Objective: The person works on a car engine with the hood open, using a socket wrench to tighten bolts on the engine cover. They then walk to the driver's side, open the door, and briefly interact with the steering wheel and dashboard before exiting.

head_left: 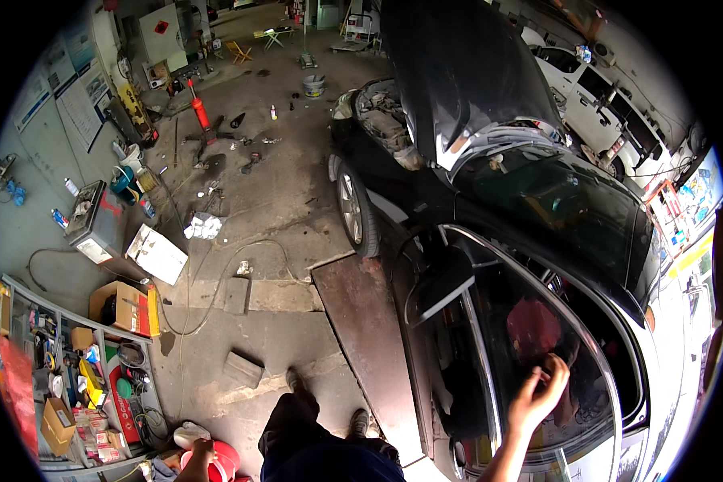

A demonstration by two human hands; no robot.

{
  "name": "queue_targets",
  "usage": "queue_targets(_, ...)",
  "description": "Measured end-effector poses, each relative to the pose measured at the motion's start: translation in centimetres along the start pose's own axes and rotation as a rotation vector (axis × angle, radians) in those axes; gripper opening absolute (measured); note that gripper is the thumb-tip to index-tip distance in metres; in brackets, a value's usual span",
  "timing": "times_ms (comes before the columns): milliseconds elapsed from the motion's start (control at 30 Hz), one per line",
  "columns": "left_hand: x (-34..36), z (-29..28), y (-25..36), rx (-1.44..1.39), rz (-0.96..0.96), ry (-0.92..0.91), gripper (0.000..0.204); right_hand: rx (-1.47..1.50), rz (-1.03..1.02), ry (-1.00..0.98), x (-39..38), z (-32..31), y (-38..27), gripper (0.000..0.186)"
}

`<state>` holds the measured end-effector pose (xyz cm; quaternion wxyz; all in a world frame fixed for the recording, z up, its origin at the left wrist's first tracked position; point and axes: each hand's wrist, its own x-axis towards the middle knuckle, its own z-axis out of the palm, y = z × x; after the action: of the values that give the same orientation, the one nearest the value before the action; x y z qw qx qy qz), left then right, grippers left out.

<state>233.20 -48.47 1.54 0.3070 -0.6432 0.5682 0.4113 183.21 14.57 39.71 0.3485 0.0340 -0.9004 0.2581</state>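
Observation:
My right hand is raised at the side window of the black car's front door. Its fingers are loosely curled and apart, with nothing visible between them. Whether the fingertips touch the glass I cannot tell. A dark red shape shows in the window just beyond the hand. At the lower left, my left hand hangs with its fingers curled in, over a red bucket and beside a whitish bundle. Anything within that hand is hidden.
The black car has its hood raised. On the left stand a shelf crowded with parts, a cardboard box and a white box. A hose winds across the floor near a loose block. A red jack stands farther off.

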Motion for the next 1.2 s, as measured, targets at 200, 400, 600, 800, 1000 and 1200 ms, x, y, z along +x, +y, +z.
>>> queue_targets(200,8.3,-0.5,15.6,-0.176,0.225,-0.268,0.032,0.198,-0.294,-0.61,5.1,27.5,-18.1,0.032)
queue_targets(400,13.5,-8.1,39.9,-0.403,0.539,-0.13,0.025,0.188,0.271,-1.382,-2.3,48.6,-10.9,0.036)
queue_targets(600,18.3,-20.9,55.2,-0.554,0.575,0.005,0.016,-0.24,0.883,-1.899,-16.1,54.8,3.5,0.054)
queue_targets(800,23.4,-28.2,63.9,-0.387,0.033,-0.369,0.018,-0.204,1.506,-1.525,-14.8,63.2,3.5,0.036)
queue_targets(1000,23.1,-28.9,82.1,-0.359,0.014,-0.313,0.017,-0.091,1.164,-1.783,5.3,93.8,-4.8,0.036)
queue_targets(1200,27.0,-38.8,109.9,-0.471,0.696,0.109,0.014,0.367,0.58,-1.366,39.2,120.1,-29.1,0.037)
